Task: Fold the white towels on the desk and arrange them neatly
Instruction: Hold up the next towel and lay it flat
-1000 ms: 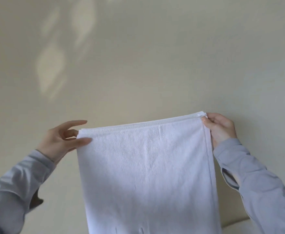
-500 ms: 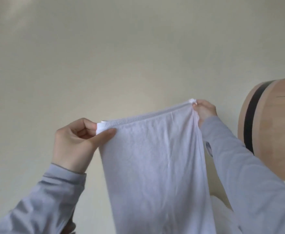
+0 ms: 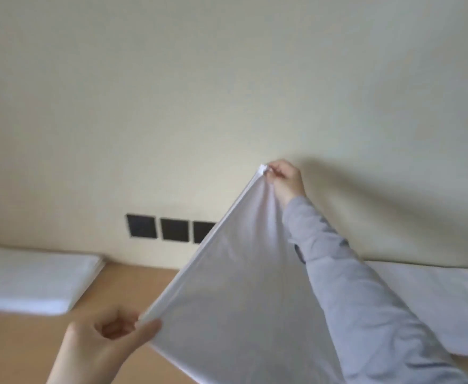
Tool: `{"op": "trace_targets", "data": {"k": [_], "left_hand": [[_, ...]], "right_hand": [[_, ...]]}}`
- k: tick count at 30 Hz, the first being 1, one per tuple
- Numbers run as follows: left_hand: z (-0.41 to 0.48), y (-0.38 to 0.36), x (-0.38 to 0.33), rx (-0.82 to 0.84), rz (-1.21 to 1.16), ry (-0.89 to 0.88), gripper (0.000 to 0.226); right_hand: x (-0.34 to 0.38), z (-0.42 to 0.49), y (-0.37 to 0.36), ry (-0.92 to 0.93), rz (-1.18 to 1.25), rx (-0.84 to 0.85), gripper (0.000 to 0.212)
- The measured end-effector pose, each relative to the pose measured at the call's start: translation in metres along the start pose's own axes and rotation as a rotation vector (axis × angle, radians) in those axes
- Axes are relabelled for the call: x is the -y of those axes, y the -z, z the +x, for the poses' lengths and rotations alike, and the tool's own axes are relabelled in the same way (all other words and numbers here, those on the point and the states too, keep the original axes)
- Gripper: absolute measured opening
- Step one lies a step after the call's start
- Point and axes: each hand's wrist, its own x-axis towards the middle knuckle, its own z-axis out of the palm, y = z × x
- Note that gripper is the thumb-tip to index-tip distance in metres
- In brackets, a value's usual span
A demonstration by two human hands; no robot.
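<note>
I hold a white towel (image 3: pixel 238 306) stretched in the air above the wooden desk (image 3: pixel 133 289). My right hand (image 3: pixel 284 180) pinches its far upper corner, raised high near the wall. My left hand (image 3: pixel 102 347) pinches the near corner, low and close to me, so the top edge slopes steeply from upper right down to lower left. The cloth hangs below that edge and hides part of the desk.
A stack of folded white towels (image 3: pixel 30 281) lies at the left of the desk. More white towel (image 3: pixel 432 297) lies flat at the right, behind my right sleeve. Three dark wall plates (image 3: pixel 172 230) sit low on the cream wall.
The camera has tipped down, so the desk and other towels now show. My left hand has dropped low with its corner while my right hand stays high, tilting the towel's edge.
</note>
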Motion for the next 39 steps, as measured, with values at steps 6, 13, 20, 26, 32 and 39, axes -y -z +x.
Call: {"op": "trace_targets", "data": {"k": [6,13,20,26,32,39], "left_hand": [[-0.025,0.081,0.142,-0.162,0.042,0.479,0.012],[-0.028,0.170,0.243,-0.460,-0.014,0.770,0.027],[-0.034,0.197,0.312,-0.513,0.291,0.938,0.016],[-0.009,0.158,0.325,-0.431,0.981,0.526,0.040],[0.020,0.125,0.339,0.254,1.089,0.086,0.057],[0.017,0.147,0.362,0.285,1.104,0.030,0.065]], "right_hand": [[-0.119,-0.108,-0.178,-0.310,-0.045,0.323,0.009],[-0.153,-0.183,-0.351,-0.315,-0.168,0.561,0.012],[-0.203,-0.227,-0.446,-0.050,-0.660,0.701,0.018],[-0.216,-0.242,-0.461,0.197,-0.822,0.649,0.031],[-0.193,-0.319,-0.409,0.637,-0.308,0.880,0.035],[-0.236,-0.280,-0.391,0.855,-0.754,1.153,0.054]]}}
